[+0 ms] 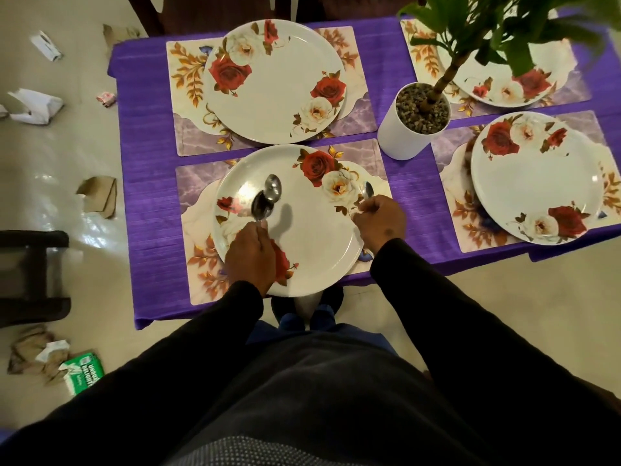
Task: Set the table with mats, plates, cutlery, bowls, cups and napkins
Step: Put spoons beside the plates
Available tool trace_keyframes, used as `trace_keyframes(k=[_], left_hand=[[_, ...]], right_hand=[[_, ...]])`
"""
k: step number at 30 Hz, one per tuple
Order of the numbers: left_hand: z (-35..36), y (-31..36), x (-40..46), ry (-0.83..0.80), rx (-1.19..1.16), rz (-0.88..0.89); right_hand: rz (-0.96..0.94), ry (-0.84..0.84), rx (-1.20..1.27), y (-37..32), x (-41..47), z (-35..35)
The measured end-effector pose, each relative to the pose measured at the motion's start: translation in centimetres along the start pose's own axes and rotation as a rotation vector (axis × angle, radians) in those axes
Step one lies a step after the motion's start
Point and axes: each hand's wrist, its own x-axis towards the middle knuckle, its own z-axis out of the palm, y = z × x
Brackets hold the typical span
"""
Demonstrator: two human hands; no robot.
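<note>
Several white plates with red and white roses lie on floral mats on the purple tablecloth [148, 203]. The near plate [312, 237] sits on its mat [198, 183] right in front of me. My left hand [250, 255] grips the handles of two metal spoons [267, 200] whose bowls hover over that plate. My right hand [379, 218] holds another spoon [368, 190] above the plate's right rim. A second plate [279, 95] lies beyond, a third plate [537, 179] to the right, and a fourth plate [504, 89] at the far right is partly hidden by leaves.
A white cylindrical pot [413, 122] with pebbles and a leafy plant [504, 31] stands mid-table between the settings. Torn paper and wrappers [33, 105] litter the shiny floor at left, with a green packet [82, 371] near me. A dark chair [33, 277] stands at the left.
</note>
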Motion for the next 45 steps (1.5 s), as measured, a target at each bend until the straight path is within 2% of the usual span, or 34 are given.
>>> trace_keyframes(k=[3,7,9,12,14,32,45], left_hand=[[-0.8,-1.6,1.7,0.103,0.19,0.076],[-1.4,-2.7,3.9,0.115,0.402,-0.071],[-1.7,-3.3,4.7,0.098,0.357,-0.142],[-2.3,-3.8,5.7,0.116,0.107,-0.23],[-2.8,-3.7,6.2,0.144,0.026,-0.277],[-3.7,-3.4,6.1,0.202,-0.041,-0.32],[-3.3,-3.3,6.4,0.2,0.017,-0.338]], right_hand=[[-0.012,-0.02,-0.241,0.2,0.7,-0.1],[-0.037,-0.024,-0.348,0.0,0.8,-0.2],[-0.034,-0.04,-0.367,0.0,1.0,0.0],[-0.025,-0.06,-0.373,0.0,1.3,0.1],[-0.018,-0.061,-0.359,0.0,1.5,0.1],[-0.017,-0.063,-0.236,-0.1,1.6,0.6],[-0.036,-0.068,-0.272,-0.1,1.8,0.6]])
